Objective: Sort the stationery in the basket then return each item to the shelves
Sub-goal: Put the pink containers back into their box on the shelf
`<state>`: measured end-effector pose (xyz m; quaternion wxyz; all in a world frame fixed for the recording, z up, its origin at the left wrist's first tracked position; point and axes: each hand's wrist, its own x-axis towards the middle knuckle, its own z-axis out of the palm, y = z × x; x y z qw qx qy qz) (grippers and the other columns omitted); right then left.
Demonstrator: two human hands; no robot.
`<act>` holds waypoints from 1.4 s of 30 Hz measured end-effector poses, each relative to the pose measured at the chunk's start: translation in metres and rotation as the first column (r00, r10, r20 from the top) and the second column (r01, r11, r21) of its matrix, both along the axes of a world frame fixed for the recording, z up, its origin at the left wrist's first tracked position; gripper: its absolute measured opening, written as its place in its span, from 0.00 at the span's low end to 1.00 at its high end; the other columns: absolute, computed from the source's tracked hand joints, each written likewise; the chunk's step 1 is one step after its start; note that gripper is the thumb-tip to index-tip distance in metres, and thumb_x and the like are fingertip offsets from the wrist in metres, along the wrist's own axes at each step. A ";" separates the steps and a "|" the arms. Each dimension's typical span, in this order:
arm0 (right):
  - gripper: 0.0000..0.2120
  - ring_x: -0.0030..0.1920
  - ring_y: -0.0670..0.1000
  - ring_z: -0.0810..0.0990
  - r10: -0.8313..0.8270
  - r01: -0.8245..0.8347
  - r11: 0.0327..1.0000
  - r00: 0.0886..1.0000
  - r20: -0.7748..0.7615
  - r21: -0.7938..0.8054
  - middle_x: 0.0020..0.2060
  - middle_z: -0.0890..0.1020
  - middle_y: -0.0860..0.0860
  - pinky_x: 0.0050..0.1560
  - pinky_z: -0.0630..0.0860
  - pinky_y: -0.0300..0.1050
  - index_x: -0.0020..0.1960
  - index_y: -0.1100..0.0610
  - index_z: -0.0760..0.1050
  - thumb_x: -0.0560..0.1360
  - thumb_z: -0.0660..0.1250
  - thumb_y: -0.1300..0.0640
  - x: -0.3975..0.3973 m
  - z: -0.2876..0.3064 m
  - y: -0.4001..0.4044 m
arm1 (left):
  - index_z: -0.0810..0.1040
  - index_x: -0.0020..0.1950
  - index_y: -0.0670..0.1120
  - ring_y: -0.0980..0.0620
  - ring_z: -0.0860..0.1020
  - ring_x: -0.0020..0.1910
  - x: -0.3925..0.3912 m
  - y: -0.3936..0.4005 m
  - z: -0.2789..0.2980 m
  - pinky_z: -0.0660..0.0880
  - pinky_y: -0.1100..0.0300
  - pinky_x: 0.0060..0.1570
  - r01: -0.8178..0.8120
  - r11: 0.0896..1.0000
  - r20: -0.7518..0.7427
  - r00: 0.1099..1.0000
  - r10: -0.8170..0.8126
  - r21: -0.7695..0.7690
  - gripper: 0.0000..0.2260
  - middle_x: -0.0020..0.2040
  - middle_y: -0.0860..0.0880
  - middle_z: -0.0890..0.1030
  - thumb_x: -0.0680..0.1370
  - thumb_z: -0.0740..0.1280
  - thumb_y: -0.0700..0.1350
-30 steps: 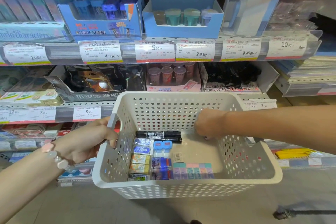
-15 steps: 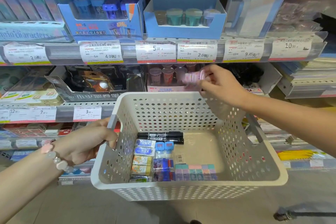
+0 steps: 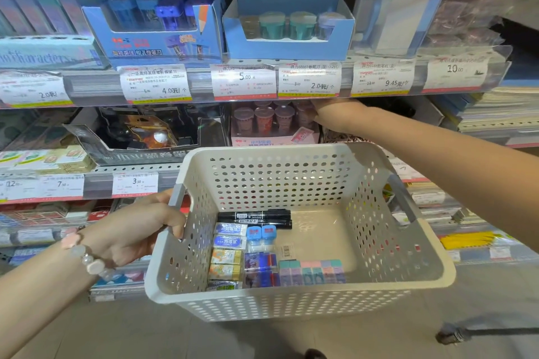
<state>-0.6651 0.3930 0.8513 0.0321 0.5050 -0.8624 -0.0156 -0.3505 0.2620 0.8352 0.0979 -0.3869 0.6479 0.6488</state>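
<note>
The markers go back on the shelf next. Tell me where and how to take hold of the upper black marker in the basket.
Grip the black marker at mid-barrel, coming straight down from above. It lies flat on the floor of the basket, lengthwise left to right, with a second marker tight against its near side. Put the thumb on the open far side and lift it clear of its neighbour.

Across the top of your frame, the upper shelf (image 3: 204, 87) carries two blue display boxes (image 3: 157, 38) of sharpeners. On the shelf below (image 3: 96, 181), at centre, sits a pink tray of cup-shaped sharpeners (image 3: 268, 125).
</note>
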 end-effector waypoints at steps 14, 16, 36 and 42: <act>0.19 0.62 0.58 0.71 -0.037 0.038 0.998 0.999 0.029 -0.042 0.64 0.72 0.57 0.59 0.70 0.49 0.65 0.57 0.68 0.76 0.63 0.54 -0.001 0.005 0.005 | 0.76 0.55 0.42 0.42 0.74 0.36 0.004 -0.013 -0.011 0.69 0.52 0.41 0.014 1.000 -0.023 1.000 -0.014 -0.008 0.30 0.36 0.39 0.77 0.53 0.62 0.33; 0.20 0.65 0.57 0.70 -0.056 0.057 0.998 0.997 0.046 -0.026 0.66 0.71 0.56 0.62 0.68 0.49 0.67 0.55 0.67 0.77 0.63 0.53 -0.002 0.005 0.004 | 0.74 0.58 0.41 0.41 0.72 0.40 0.004 -0.015 -0.011 0.67 0.51 0.42 0.015 1.000 -0.017 1.000 -0.016 -0.008 0.33 0.40 0.38 0.77 0.52 0.63 0.34; 0.17 0.65 0.60 0.69 -0.012 0.008 0.959 1.000 -0.011 -0.284 0.65 0.71 0.59 0.55 0.66 0.44 0.66 0.62 0.68 0.79 0.60 0.58 0.014 -0.008 -0.002 | 0.73 0.61 0.43 0.39 0.71 0.43 0.010 -0.028 -0.014 0.65 0.48 0.45 0.076 0.997 -0.019 0.997 -0.076 0.013 0.41 0.43 0.36 0.76 0.46 0.67 0.38; 0.08 0.56 0.62 0.74 -0.003 0.010 0.964 1.000 0.030 -0.265 0.54 0.77 0.60 0.51 0.68 0.43 0.54 0.64 0.74 0.76 0.63 0.63 0.010 -0.010 0.006 | 0.73 0.61 0.42 0.40 0.70 0.43 0.009 -0.031 -0.014 0.64 0.48 0.44 0.079 0.997 -0.014 0.997 -0.079 0.017 0.41 0.43 0.37 0.75 0.46 0.67 0.38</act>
